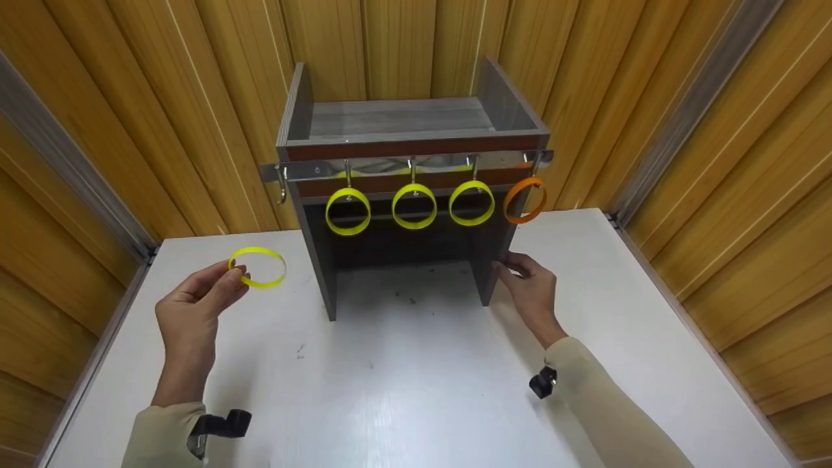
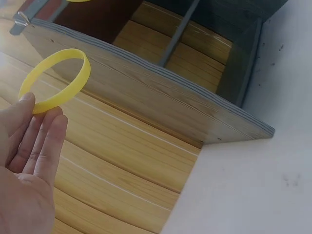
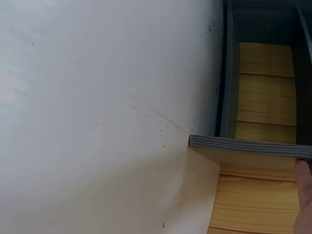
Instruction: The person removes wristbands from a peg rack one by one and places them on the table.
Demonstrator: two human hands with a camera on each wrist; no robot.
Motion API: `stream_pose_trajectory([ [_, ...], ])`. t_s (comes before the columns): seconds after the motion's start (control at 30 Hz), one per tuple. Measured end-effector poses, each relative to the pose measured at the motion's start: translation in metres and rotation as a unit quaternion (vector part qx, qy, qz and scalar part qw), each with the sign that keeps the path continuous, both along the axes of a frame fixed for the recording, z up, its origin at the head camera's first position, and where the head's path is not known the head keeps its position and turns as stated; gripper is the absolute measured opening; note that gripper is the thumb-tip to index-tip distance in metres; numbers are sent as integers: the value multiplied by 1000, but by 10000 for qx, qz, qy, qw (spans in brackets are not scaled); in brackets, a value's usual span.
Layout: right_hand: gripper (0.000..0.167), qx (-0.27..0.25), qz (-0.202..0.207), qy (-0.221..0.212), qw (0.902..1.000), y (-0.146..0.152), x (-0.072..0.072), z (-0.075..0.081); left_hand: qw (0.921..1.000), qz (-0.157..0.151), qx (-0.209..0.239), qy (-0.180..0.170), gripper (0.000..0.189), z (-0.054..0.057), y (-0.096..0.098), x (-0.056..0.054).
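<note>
My left hand [image 1: 195, 309] pinches a thin yellow ring [image 1: 284, 273] between thumb and fingers, left of a grey wooden shelf stand [image 1: 328, 286]. In the left wrist view the yellow ring [image 2: 84, 78] is tilted up beside the stand's side panel. Three other yellow rings [image 1: 349, 231] and an orange ring [image 1: 508, 201] hang from hooks on a metal rail [image 1: 312, 170] across the stand's front. A hook [image 1: 282, 188] at the rail's left end holds no ring. My right hand [image 1: 534, 292] touches the lower right panel at its front edge; its fingertips are partly hidden.
The stand rests on a white table [image 1: 377, 390], close to the wood-patterned back wall [image 1: 396, 45]. Similar walls rise at left and right. Each sleeve carries a black wrist mount [image 1: 543, 382].
</note>
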State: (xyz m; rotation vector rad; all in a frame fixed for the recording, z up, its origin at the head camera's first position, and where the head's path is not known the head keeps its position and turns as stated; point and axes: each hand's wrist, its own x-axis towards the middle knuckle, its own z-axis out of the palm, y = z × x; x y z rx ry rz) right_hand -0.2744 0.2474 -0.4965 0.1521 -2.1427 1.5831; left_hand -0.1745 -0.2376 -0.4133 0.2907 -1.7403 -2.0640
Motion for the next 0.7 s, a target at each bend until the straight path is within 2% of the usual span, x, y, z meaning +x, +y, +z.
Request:
stream_pose_trajectory([
  [0.2,18,-107,-39,-47,9999,-2,-2,-1,9994,56,25,-343,40,-21,-3,-3],
  [0.47,20,-213,4,-33,9998,-8,-1,-2,9959,151,104,-890,42,-58,-14,-8],
  [0.7,16,-208,-100,21,9997,-6,-1,-2,9927,102,17,-1200,40,-87,-16,-12],
])
